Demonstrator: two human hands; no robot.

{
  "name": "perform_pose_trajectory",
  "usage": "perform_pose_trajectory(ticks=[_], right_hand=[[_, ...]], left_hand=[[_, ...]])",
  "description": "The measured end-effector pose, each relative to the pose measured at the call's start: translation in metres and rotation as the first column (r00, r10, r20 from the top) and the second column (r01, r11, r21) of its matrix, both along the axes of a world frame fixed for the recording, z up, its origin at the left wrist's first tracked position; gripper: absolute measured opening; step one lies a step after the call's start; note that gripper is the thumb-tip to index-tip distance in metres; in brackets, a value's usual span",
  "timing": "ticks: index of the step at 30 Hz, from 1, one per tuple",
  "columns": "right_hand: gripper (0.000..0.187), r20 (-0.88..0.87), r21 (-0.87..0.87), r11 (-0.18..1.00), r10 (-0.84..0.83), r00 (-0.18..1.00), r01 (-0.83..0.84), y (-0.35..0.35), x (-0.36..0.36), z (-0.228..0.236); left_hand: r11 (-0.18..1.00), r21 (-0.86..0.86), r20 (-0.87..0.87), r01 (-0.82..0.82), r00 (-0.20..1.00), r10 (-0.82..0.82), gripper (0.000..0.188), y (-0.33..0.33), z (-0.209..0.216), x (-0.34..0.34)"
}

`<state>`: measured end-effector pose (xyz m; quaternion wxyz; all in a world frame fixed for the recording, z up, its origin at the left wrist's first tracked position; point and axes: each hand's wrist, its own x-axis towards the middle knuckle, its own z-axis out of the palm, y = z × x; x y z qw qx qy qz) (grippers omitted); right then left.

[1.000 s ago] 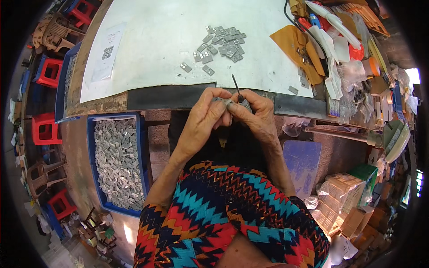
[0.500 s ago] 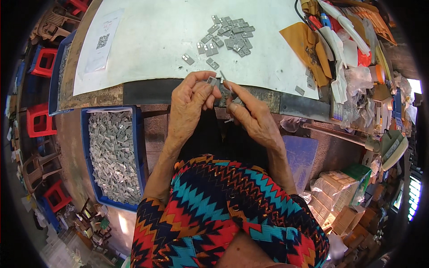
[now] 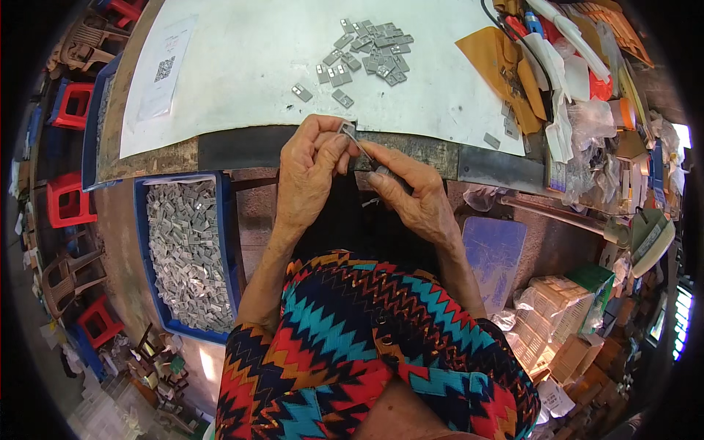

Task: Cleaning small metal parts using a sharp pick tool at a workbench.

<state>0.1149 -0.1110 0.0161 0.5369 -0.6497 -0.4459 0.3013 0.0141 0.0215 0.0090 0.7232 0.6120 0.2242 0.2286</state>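
Note:
My left hand is closed, pinching a small grey rectangular plastic piece between thumb and fingers at the table's near edge. My right hand grips a thin pointed hand tool with a dark handle, mostly hidden in the palm. The tool's slim tip meets the grey piece, close to my left thumb. Beyond both hands, a loose pile of similar grey pieces lies on the white sheet. Two single pieces lie nearer me, apart from the pile.
Left of my legs stands a blue bin full of similar pieces. Brown paper, plastic bags and other clutter crowd the table's right side. A printed paper lies at the left. Red stools stand on the floor.
The tool in my right hand has tilted and moved left, bringing its tip from beside the grey piece onto it. My left hand keeps its pinch. The view has shifted slightly.

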Motion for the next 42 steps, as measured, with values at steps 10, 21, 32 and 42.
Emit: perform_pose_trajectory(ticks=[10,21,32,42], right_hand=[[0.037,-0.021,-0.060,0.998,-0.013,1.000,0.012,-0.002,-0.003,-0.002],[0.041,0.544,-0.059,0.989,-0.080,0.835,0.133,0.003,-0.024,0.002],[0.038,0.238,0.119,0.990,-0.102,0.966,0.076,0.005,-0.021,-0.002],[0.035,-0.103,-0.144,0.989,0.011,0.995,-0.026,0.018,-0.014,0.002]], left_hand=[[0.947,0.317,-0.128,-0.057,0.987,0.102,0.010,-0.005,-0.002,-0.002],[0.553,0.829,-0.010,-0.080,0.987,0.159,0.014,0.003,-0.011,-0.006],[0.597,0.791,0.058,-0.136,0.987,0.148,0.017,0.001,-0.010,-0.006],[0.808,0.584,-0.119,-0.077,0.977,0.179,0.015,0.029,0.008,-0.011]])
